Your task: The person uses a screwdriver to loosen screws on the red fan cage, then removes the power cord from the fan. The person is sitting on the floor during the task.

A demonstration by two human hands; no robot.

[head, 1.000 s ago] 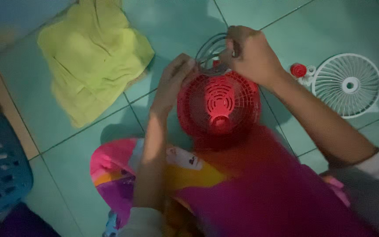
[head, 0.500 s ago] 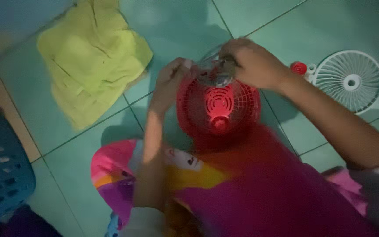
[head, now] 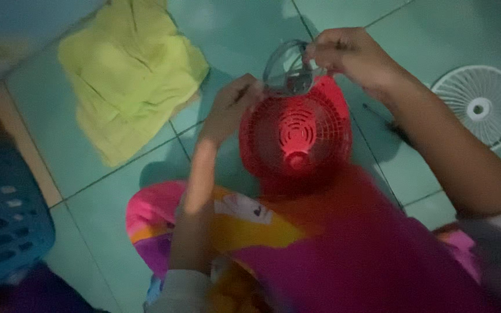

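Left of the round red plastic fan grille (head: 295,136) lies a crumpled yellow-green cloth (head: 129,72). The left hand (head: 230,107) grips the grille's upper-left rim; the right hand (head: 352,55) pinches a grey wire ring (head: 288,72) above it. Right: round white grille (head: 478,104).

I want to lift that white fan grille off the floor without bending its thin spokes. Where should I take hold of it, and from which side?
Probably by the outer rim of the white fan grille, at its near-left edge. It lies flat on the tiled floor, the rim looks like the sturdiest part, and that edge is nearest the right hand. The far-right edge is cut off by the frame.
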